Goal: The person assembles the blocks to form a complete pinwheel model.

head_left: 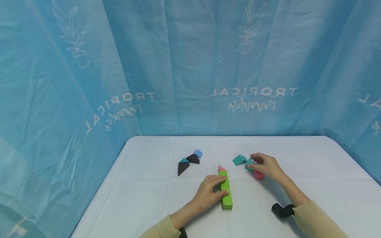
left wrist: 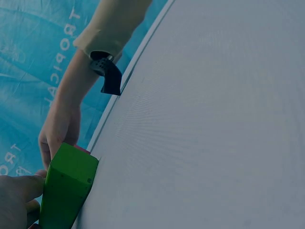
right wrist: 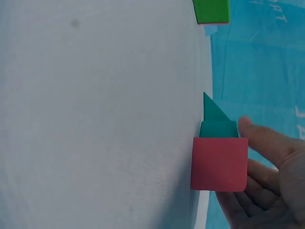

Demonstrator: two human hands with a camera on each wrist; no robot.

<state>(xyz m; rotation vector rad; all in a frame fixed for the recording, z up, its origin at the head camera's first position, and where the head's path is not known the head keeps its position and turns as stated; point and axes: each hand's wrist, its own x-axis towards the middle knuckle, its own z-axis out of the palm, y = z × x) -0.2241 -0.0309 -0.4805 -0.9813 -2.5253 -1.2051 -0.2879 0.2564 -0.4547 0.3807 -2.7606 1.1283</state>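
Note:
In the head view, two green blocks [head_left: 227, 201] lie end to end in a row, with a pink pointed block [head_left: 221, 168] at the far end. My left hand [head_left: 207, 192] touches the row from the left, thumb and fingertips resting on it. The left wrist view shows a green block [left wrist: 71, 174] close beside the thumb. On the right, my right hand [head_left: 268, 166] is over a red block [head_left: 258, 175] and a teal block [head_left: 248, 165]. Seen from the right wrist, its thumb is beside the teal block [right wrist: 218, 129], fingers spread behind the red block [right wrist: 219, 164].
Another teal block [head_left: 239, 160] lies left of the right hand, its corner near the first. Farther left are two black blocks [head_left: 183, 168], a small teal piece [head_left: 184, 160] and a blue piece [head_left: 198, 153]. A white-covered table [head_left: 143, 191] meets blue curtains [head_left: 190, 66].

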